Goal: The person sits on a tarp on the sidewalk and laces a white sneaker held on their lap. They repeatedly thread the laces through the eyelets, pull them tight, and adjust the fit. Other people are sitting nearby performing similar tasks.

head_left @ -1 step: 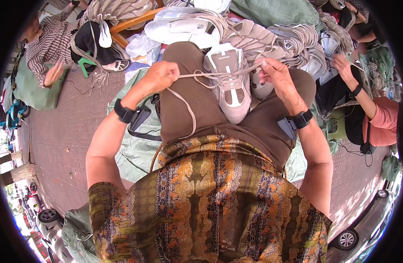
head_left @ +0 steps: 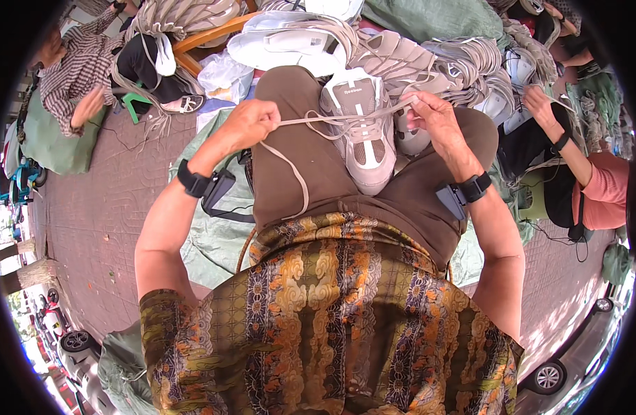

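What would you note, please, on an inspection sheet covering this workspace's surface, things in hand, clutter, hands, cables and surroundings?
Surface: brown trousers' lap; green sheeting over paved ground.
Things in hand: pale lace stretched across a grey-and-white sneaker between the thighs, toe toward the wearer.
Clutter: heaped shoe parts beyond the knees; whitish plastic bag.
Hands: left hand and right hand both grip the lace.
Cables: black strap or cable by the left wrist.
Surroundings: people seated on both sides; parked car at lower right.
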`<state>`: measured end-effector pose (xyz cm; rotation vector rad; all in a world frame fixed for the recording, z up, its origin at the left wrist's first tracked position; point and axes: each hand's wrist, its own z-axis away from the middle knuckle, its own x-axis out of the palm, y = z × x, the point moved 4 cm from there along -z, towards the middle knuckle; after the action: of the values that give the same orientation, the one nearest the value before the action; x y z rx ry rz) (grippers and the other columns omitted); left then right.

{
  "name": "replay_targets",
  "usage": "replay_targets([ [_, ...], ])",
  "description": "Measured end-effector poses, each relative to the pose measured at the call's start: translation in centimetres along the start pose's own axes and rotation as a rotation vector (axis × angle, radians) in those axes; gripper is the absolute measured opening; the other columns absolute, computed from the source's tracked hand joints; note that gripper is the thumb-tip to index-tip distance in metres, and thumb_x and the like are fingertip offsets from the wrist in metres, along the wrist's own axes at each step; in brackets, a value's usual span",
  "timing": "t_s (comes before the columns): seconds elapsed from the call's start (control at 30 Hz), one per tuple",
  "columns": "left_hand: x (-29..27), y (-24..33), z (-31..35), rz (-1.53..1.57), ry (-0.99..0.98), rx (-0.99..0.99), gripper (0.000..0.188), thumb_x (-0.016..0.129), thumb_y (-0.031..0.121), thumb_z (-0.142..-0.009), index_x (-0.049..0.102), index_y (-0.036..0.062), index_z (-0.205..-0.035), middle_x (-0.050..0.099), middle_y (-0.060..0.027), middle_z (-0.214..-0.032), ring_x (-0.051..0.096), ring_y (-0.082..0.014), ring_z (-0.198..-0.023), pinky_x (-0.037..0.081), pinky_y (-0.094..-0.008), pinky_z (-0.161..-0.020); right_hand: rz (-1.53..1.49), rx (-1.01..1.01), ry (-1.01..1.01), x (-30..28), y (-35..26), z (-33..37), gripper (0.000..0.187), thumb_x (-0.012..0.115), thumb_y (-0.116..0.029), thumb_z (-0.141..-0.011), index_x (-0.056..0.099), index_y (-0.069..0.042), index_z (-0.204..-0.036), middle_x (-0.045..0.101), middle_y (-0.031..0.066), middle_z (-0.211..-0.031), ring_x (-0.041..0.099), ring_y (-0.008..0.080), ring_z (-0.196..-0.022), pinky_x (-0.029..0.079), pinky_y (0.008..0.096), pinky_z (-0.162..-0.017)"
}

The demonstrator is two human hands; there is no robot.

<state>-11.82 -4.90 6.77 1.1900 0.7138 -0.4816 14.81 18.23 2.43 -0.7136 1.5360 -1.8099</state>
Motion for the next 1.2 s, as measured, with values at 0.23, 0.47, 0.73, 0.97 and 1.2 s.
replay_targets([
  [0.23,0.1,0.3,2.3,-0.103,0.022,0.034,0.005,0.057,0.006,-0.079,0.056,0.0018,-0.077,0.05,-0.0031,-0.056,0.049,-0.0113,-0.053,0.04,-0.0287,-0.052,-0.223,0.066,0.033,2.2,-0.4,-0.4,0.019,0.056,-0.018,-0.091,0.066,-0.003,-0.097,0.062,0.0007,-0.081,0.057,0.0092,-0.074,0.048,0.0272,-0.079],
  [0.47,-2.9,-1.2,3.8,-0.471,0.159,0.027,0.007,0.06,0.009,-0.079,0.057,0.0053,-0.084,0.055,-0.0161,-0.066,0.056,-0.0341,-0.067,0.043,-0.041,-0.063,0.126,0.018,-0.326,3.1,-0.3,0.2,0.031,0.057,-0.031,-0.091,0.064,-0.005,-0.076,0.052,-0.0024,-0.065,0.048,0.0077,-0.068,0.039,0.0239,-0.07],
  [0.73,-6.6,-5.9,6.2,-0.48,0.153,-0.159,0.007,0.061,0.012,-0.08,0.061,0.0065,-0.085,0.061,-0.0176,-0.075,0.06,-0.0342,-0.076,0.045,-0.0424,-0.068,0.228,0.049,-0.23,5.3,0.0,-0.9,0.041,0.056,-0.041,-0.091,0.063,-0.005,-0.073,0.048,-0.0024,-0.064,0.041,0.0071,-0.067,0.037,0.0241,-0.065],
  [0.97,-10.1,-14.6,9.6,-0.729,0.249,-0.311,0.013,0.056,0.02,-0.083,0.063,0.0098,-0.088,0.064,-0.0171,-0.083,0.061,-0.0347,-0.082,0.049,-0.0445,-0.072,0.138,0.046,-0.074,3.4,2.8,-1.8,0.022,0.054,-0.026,-0.093,0.061,-0.005,-0.096,0.058,-0.0022,-0.087,0.053,0.0075,-0.075,0.048,0.0241,-0.069],
  [1.2,-5.3,-4.3,6.3,-0.609,0.559,0.123,0.019,0.057,0.006,-0.078,0.058,0.0105,-0.097,0.061,-0.0125,-0.097,0.061,-0.0337,-0.084,0.05,-0.0419,-0.071,0.624,-0.45,-0.005,4.3,-0.1,-1.4,0.015,0.059,-0.015,-0.085,0.061,-0.005,-0.096,0.058,0.0069,-0.089,0.058,0.021,-0.077,0.047,0.033,-0.069],
])
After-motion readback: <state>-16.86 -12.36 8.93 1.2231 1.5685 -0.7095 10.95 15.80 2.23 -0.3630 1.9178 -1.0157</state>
